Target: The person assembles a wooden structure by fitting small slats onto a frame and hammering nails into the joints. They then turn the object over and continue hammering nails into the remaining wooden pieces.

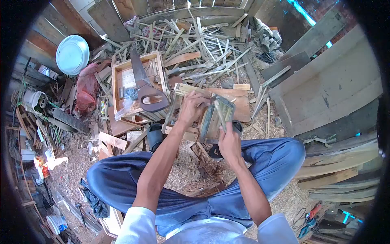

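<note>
My right hand (230,142) is closed around the pale wooden handle of a hammer (219,112). Its small dark head is at the corner of a small wooden box (208,129) with greenish, weathered edges. My left hand (195,106) is closed, thumb and fingertips pinched together at that same corner, close to the hammer head. Whatever the fingertips pinch is too small to make out. The box stands tilted between my feet, against light wooden slats (187,88) and a brown board (235,101).
A handsaw (148,91) lies across a wooden crate (118,87) holding a plastic bag. Thin wood offcuts (211,53) are heaped behind. Large panels (329,85) lean at the right. A white basin (72,55) and red sack (86,87) sit at the left.
</note>
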Demonstrator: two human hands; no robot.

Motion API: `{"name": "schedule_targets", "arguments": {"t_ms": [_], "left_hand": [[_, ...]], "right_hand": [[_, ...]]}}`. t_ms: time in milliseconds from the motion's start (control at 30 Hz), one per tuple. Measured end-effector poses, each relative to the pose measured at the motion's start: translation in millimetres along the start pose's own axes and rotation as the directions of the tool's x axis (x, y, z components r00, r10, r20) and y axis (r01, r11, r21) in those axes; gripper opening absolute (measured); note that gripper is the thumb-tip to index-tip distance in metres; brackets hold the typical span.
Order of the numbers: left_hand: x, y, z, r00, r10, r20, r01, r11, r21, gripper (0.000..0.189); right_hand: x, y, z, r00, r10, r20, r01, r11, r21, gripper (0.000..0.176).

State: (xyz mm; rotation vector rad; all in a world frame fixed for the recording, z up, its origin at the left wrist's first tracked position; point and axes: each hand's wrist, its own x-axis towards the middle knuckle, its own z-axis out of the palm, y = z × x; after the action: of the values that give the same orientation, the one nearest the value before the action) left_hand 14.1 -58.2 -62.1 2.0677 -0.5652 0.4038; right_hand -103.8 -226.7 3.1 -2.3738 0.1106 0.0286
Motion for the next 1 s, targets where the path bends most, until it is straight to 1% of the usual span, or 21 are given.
{"name": "schedule_targets", "arguments": {"t_ms": [33, 133, 200, 267, 333, 367, 433, 533, 600, 667, 733, 767, 833, 900, 933, 1000], "left_hand": [[-0.1, -2.0, 1.2, 1.0, 0.005, -0.001, -0.005, 1.0, 0.0, 0.019], [-0.3, -1.3, -1.5, 1.0, 0.009, 0.018, -0.009, 1.0, 0.011, 0.018], [-0.5, 0.5, -1.5, 0.999, -0.023, 0.022, 0.023, 1.0, -0.003, 0.018], [-0.1, 2.9, -2.3, 1.0, -0.021, 0.02, 0.021, 1.0, -0.003, 0.018], [1.2, 0.4, -1.3, 1.0, -0.011, 0.016, 0.011, 1.0, 0.0, 0.019], [1.4, -1.4, -0.8, 1.0, 0.012, 0.018, -0.012, 1.0, 0.013, 0.019], [-1.2, -0.7, -2.2, 0.999, 0.024, 0.022, -0.024, 0.999, 0.027, 0.019], [-0.9, -1.8, 0.9, 1.0, -0.016, 0.019, 0.016, 1.0, 0.007, 0.019], [1.9, -1.7, -1.2, 1.0, 0.015, 0.014, -0.015, 1.0, -0.013, 0.019], [3.3, 0.7, -3.4, 1.0, 0.013, 0.014, -0.013, 1.0, -0.001, 0.02], [-0.9, 0.1, -2.3, 1.0, 0.002, 0.016, -0.002, 1.0, 0.007, 0.022], [0.0, -0.7, -1.5, 1.0, 0.008, 0.008, -0.008, 1.0, 0.002, 0.023], [-2.2, -4.3, 0.1, 1.0, 0.014, 0.0, -0.014, 1.0, 0.001, 0.025], [-0.1, -5.2, -1.3, 0.999, 0.047, 0.024, -0.048, 0.999, 0.02, 0.027], [0.1, -4.2, -2.9, 0.999, 0.044, 0.022, -0.044, 0.999, 0.022, 0.027], [-2.0, -2.3, -2.0, 0.997, -0.045, 0.059, 0.044, 0.999, 0.015, 0.028]], "right_hand": [[2.1, 1.8, 0.4, 0.998, 0.034, 0.044, -0.03, 0.995, -0.09, 0.018], [0.4, 2.0, -1.6, 1.0, 0.0, -0.001, 0.0, 0.999, -0.036, 0.018], [-0.2, 0.2, -0.8, 1.0, 0.0, -0.016, -0.001, 1.0, -0.015, 0.019], [0.0, 2.3, 0.1, 0.999, -0.002, -0.041, 0.002, 1.0, 0.007, 0.019], [1.9, 5.4, 2.1, 0.999, 0.013, 0.032, -0.01, 0.995, -0.102, 0.018], [1.7, 6.5, 2.2, 1.0, 0.012, 0.029, -0.009, 0.995, -0.1, 0.018], [-2.1, 2.0, -0.3, 1.0, -0.014, -0.004, 0.014, 1.0, -0.019, 0.018], [-0.6, 7.1, 4.9, 1.0, 0.005, 0.007, -0.005, 0.997, -0.075, 0.018], [-0.6, 6.6, 2.7, 1.0, 0.009, 0.022, -0.007, 0.996, -0.091, 0.018], [-0.3, 2.2, 1.1, 0.999, 0.012, 0.04, -0.008, 0.994, -0.106, 0.018], [-3.9, -3.7, -0.6, 1.0, -0.014, -0.026, 0.013, 0.999, -0.043, 0.018], [-3.0, -0.1, 1.4, 1.0, -0.014, -0.024, 0.013, 0.999, -0.044, 0.018], [-0.1, 5.3, 5.8, 0.998, 0.031, 0.05, -0.024, 0.991, -0.133, 0.018], [-1.1, 3.8, 1.5, 0.999, 0.01, 0.033, -0.007, 0.996, -0.094, 0.018], [-2.1, 1.8, -0.2, 1.0, -0.006, 0.024, 0.007, 0.998, -0.058, 0.018], [-4.0, -0.4, 1.7, 1.0, 0.0, 0.013, 0.001, 0.999, -0.033, 0.018]]}}
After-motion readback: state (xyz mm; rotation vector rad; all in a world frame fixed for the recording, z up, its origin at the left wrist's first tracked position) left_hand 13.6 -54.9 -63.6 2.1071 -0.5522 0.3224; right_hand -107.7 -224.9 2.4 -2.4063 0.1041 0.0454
